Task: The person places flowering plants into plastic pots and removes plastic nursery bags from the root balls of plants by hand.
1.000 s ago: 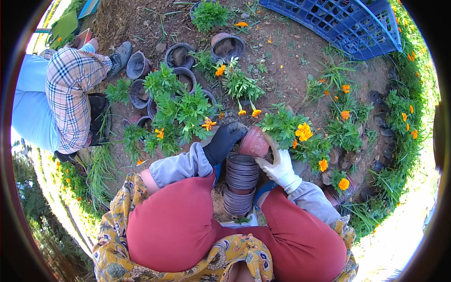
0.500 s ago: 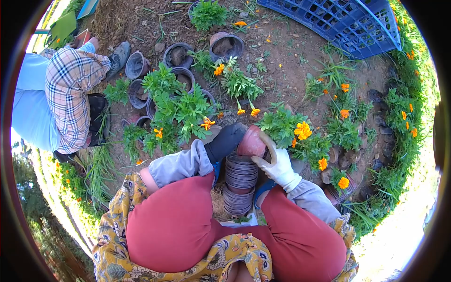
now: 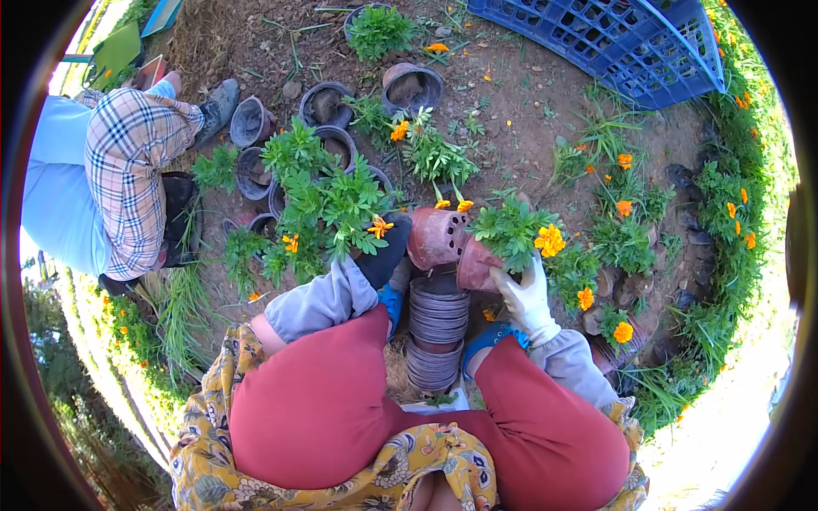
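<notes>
My left hand (image 3: 385, 255), in a dark glove, is closed at the rim end of a reddish plastic pot (image 3: 433, 238). That pot lies sideways, its base with drain holes facing right; leaves cover some of my fingers. In a white glove, my right hand (image 3: 530, 300) grips a smaller reddish pot (image 3: 479, 266) with a leafy marigold (image 3: 511, 232) in it, tilted to the right with an orange bloom. The two pots are side by side, close together. Just below them, between my feet, stands a tall stack of nested dark pots (image 3: 438, 317).
Several dark pots (image 3: 326, 104) and potted marigolds (image 3: 328, 192) stand ahead to the left. A blue plastic crate (image 3: 609, 51) lies at the upper right. More marigolds (image 3: 626, 209) are on the right. At the left crouches a person in plaid trousers (image 3: 128, 162).
My left hand has shifted left and up, now with the pot with the drain holes. My right hand has moved slightly right, and the marigold's pot has come into view in its grip.
</notes>
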`<state>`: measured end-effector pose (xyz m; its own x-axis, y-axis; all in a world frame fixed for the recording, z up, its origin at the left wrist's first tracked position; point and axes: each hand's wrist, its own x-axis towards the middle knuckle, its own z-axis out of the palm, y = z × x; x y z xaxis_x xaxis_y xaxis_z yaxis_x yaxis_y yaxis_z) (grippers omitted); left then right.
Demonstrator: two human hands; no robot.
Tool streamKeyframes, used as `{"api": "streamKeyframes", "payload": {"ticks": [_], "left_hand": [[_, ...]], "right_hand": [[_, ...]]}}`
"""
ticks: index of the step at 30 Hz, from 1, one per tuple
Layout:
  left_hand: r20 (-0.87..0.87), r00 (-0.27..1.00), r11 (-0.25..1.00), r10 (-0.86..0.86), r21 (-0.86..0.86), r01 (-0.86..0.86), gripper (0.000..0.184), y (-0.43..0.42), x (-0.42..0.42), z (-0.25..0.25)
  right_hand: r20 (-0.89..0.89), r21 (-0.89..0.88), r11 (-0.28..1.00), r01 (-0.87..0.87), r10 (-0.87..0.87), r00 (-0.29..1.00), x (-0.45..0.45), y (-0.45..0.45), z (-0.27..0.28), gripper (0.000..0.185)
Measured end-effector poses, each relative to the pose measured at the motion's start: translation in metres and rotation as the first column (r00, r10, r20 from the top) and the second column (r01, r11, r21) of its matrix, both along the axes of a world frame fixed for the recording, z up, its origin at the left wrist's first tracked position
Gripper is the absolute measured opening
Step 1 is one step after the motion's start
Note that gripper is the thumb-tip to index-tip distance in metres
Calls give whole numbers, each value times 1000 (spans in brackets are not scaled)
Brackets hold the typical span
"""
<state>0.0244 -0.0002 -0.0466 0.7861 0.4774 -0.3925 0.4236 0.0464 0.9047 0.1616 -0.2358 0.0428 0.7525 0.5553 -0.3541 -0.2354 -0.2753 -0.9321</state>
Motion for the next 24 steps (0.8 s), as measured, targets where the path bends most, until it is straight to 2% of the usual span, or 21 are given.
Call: {"api": "streamKeyframes", "payload": {"ticks": [1,2,4,6,7,8,9,10,12,13,14,15,17,18,19,20,21,24], "left_hand": [[-38,996,994,-76,72,78,14,6,-2,2],[-17,997,997,-70,16,70,14,11,-3,6],[29,998,994,-52,-98,54,16,14,-3,17],[75,997,976,-29,-213,45,17,14,1,32],[105,994,972,-22,-231,46,17,13,2,36],[135,991,968,-15,-246,48,17,13,3,41],[164,986,964,-8,-261,51,17,13,4,47],[106,993,970,-48,-232,72,17,13,3,54],[-15,992,976,-126,-178,122,18,14,0,66],[-78,991,967,-110,-239,89,20,15,-2,67],[-141,985,953,-99,-297,53,21,15,-4,67],[-204,975,936,-91,-352,14,23,14,-5,66],[-37,986,962,-161,-228,149,23,9,-8,61],[42,978,966,-203,-158,207,23,7,-7,59],[132,952,959,-275,106,263,24,6,-4,62],[196,911,889,-362,365,275,25,4,2,70],[231,858,761,-459,601,245,26,2,7,73],[225,783,625,-580,739,251,27,-2,21,69]], "right_hand": [[-40,-9,1000,20,-21,999,2,-2,3,40],[-141,-118,990,-83,66,988,11,-4,18,45],[69,-119,960,-253,262,963,16,-9,4,46],[-16,-93,967,-235,235,972,19,-4,10,44],[-58,-81,971,-224,220,974,20,2,18,43],[-206,-136,974,-182,152,967,24,8,27,43],[-250,-155,976,-153,111,962,26,13,28,39],[-293,-176,977,-122,67,954,29,18,28,34],[-96,-44,994,-101,96,991,29,27,1,29],[5,22,995,-98,98,995,30,31,-14,26],[231,-94,990,-103,122,965,33,32,-26,23],[199,-74,993,-92,105,974,40,29,-30,22],[138,-36,997,-74,78,987,52,20,-38,19],[148,-70,996,-48,58,987,54,22,-15,19],[187,-67,998,-13,25,982,56,18,1,22],[290,-129,992,-3,41,956,58,17,15,22],[388,-188,982,13,62,919,59,15,25,22],[529,-127,988,83,-3,849,58,5,33,20]]}}
